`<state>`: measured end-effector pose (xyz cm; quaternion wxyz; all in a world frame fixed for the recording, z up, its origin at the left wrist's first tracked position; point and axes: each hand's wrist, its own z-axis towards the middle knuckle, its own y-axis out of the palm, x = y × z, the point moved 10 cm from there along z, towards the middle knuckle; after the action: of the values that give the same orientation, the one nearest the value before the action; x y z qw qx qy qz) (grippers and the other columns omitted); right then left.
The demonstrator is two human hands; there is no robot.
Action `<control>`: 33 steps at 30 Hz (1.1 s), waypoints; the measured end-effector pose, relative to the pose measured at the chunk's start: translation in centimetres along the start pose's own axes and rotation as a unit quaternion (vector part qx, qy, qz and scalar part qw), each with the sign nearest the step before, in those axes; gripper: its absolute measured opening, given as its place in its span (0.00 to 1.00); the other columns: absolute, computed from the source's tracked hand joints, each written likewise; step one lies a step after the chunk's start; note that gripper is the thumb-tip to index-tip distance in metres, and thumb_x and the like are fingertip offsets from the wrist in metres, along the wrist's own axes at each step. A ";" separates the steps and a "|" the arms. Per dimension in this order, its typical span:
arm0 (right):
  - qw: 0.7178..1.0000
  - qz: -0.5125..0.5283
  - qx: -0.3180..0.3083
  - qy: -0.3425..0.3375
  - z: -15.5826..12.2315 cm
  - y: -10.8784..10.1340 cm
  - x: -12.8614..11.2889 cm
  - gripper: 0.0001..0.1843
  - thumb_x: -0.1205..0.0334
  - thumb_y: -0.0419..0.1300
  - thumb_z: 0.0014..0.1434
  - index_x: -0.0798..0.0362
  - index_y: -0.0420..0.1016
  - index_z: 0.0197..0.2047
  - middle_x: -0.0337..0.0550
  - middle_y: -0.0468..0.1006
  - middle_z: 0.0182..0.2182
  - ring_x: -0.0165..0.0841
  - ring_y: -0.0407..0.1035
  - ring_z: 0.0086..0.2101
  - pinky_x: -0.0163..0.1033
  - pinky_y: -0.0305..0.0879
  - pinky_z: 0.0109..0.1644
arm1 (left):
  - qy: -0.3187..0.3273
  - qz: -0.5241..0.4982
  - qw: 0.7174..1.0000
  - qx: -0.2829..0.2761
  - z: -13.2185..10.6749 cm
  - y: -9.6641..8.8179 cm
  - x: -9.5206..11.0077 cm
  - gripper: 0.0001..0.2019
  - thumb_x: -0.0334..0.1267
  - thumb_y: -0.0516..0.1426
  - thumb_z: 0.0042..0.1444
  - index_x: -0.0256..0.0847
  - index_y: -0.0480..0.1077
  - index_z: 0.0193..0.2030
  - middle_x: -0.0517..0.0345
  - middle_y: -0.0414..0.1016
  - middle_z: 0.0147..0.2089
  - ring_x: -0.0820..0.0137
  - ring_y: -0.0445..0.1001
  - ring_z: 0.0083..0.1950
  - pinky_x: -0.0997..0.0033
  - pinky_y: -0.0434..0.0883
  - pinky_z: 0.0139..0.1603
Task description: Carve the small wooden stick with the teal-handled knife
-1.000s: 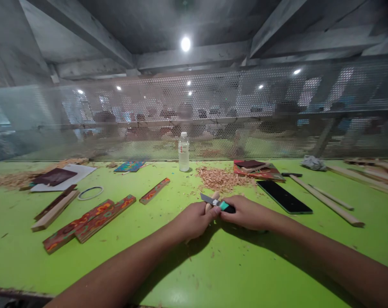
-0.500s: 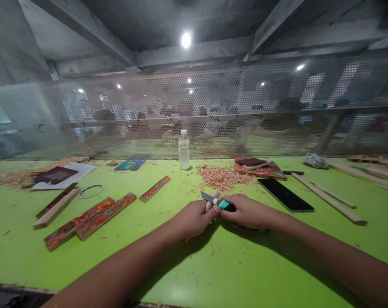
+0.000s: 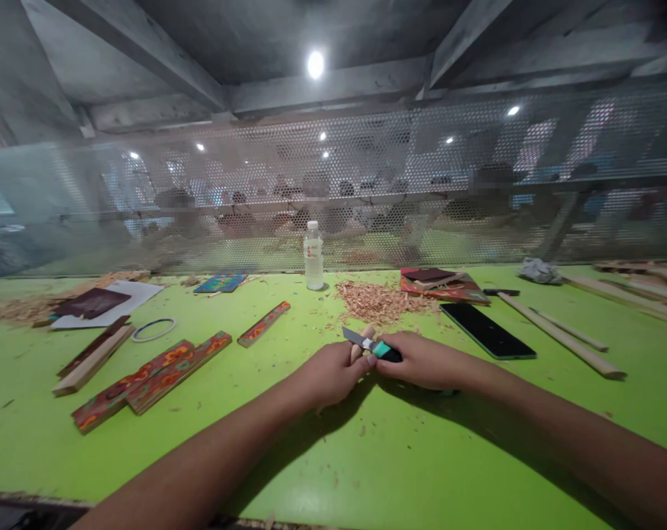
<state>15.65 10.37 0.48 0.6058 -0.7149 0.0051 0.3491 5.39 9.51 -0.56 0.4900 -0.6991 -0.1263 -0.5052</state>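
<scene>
My right hand [image 3: 422, 358] is closed around a utility knife [image 3: 387, 352] with a black and teal handle, its blade pointing left. In my left hand [image 3: 329, 374] is a small piece of pale wood [image 3: 369, 331], its end showing beyond the fingers. The blade lies across the wood, and my left thumb rests by the knife's front end. Most of the wood is hidden by my left fingers. Just past both hands, a heap of wood shavings [image 3: 375, 302] lies on the green table [image 3: 366, 471].
A water bottle [image 3: 313, 256] stands before a perforated metal screen [image 3: 267, 206]. Painted wooden blocks [image 3: 179, 372] and a white ring [image 3: 154, 330] lie left. On the right are a phone [image 3: 488, 331], wooden sticks [image 3: 570, 338] and a crumpled grey wad [image 3: 540, 271].
The whole view has shifted slightly. Both hands keep nearly the same pose, with the knife blade still across the wood.
</scene>
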 end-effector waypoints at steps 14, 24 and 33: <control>1.000 -0.011 0.001 0.008 -0.2 0.0 0.3 0.13 0.53 0.59 0.63 0.52 0.78 0.40 0.46 0.83 0.36 0.37 0.72 0.32 0.36 0.59 0.35 | 0.002 0.097 0.995 0.008 0.2 -0.2 0.3 0.17 0.47 0.52 0.70 0.39 0.77 0.50 0.53 0.78 0.33 0.61 0.75 0.36 0.68 0.68 0.39; 0.999 -0.017 0.033 0.006 0.0 -0.8 0.0 0.15 0.52 0.55 0.65 0.53 0.78 0.40 0.48 0.84 0.38 0.39 0.73 0.36 0.38 0.60 0.38 | -0.004 0.096 0.995 0.010 0.4 -0.2 -0.3 0.18 0.51 0.49 0.71 0.40 0.71 0.38 0.62 0.66 0.25 0.68 0.66 0.27 0.71 0.60 0.29; 1.000 -0.019 0.013 -0.007 0.0 -0.1 -0.3 0.12 0.56 0.57 0.62 0.54 0.78 0.37 0.46 0.83 0.34 0.37 0.72 0.32 0.37 0.58 0.34 | -0.003 0.070 0.997 0.010 0.0 -0.1 -0.1 0.22 0.54 0.48 0.71 0.39 0.75 0.45 0.59 0.70 0.24 0.66 0.69 0.28 0.69 0.65 0.32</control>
<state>15.46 10.25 0.75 0.6214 -0.7046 -0.0081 0.3424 5.27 9.56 -0.56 0.5308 -0.7028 -0.0837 -0.4661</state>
